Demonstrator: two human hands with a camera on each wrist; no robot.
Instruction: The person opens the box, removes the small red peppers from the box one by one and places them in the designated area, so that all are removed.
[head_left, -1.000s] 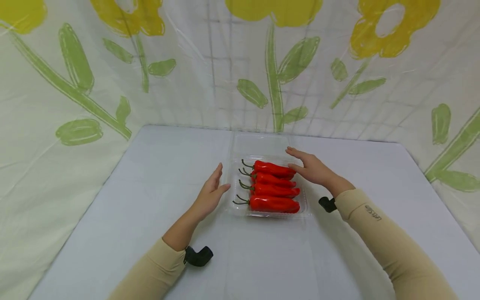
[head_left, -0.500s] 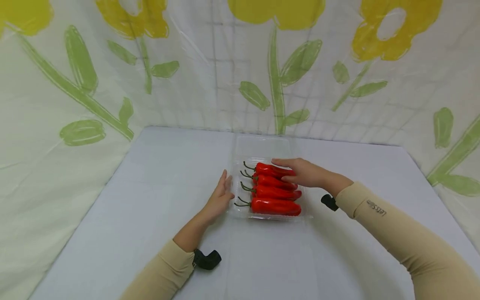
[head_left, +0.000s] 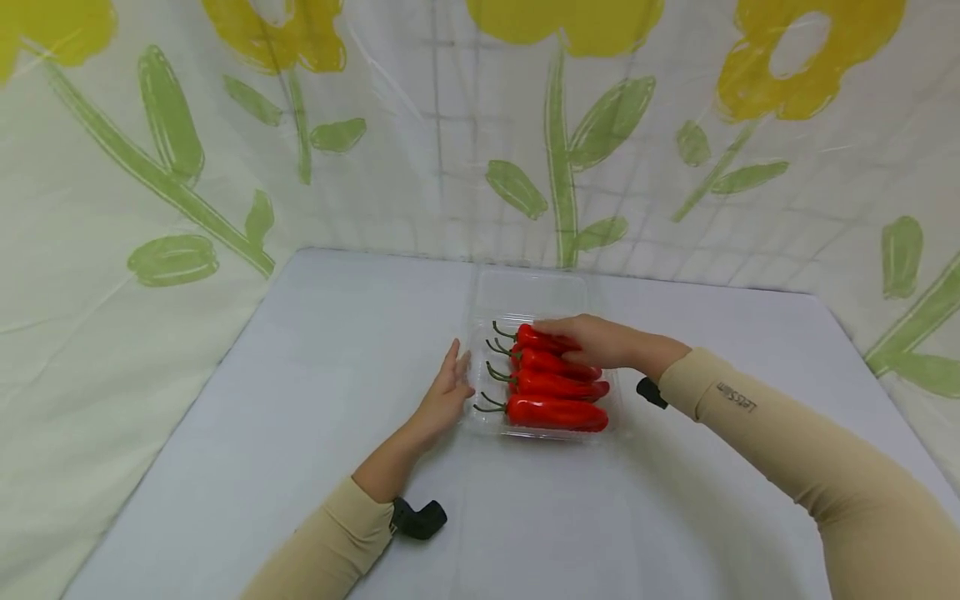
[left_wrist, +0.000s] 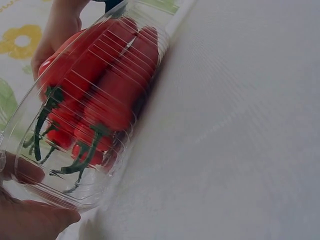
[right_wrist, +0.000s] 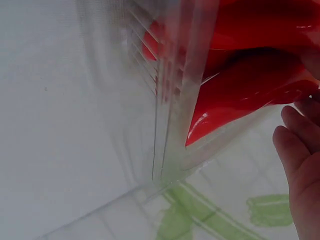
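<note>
Red long peppers (head_left: 558,413) with green stems lie side by side in a clear plastic container (head_left: 551,435). Its hinged lid (head_left: 532,292) is folded back flat behind it. My right hand (head_left: 600,340) reaches over the farthest pepper (head_left: 527,336), fingers along its far side and thumb on the near side, gripping it about the middle. In the right wrist view, the fingers (right_wrist: 295,140) curve beside that pepper (right_wrist: 240,102). My left hand (head_left: 441,402) touches the container's left end with extended fingers; the left wrist view shows its thumb (left_wrist: 45,217) against the plastic corner.
A white-covered table (head_left: 337,333) bears the container near its back edge. Behind it hangs a pale curtain (head_left: 420,167) printed with yellow flowers and green leaves. Dark wrist devices (head_left: 420,520) stick out from under both sleeves.
My right hand has moved left and down from the container's far right side onto the farthest pepper. My left hand has come in to the container's left end.
</note>
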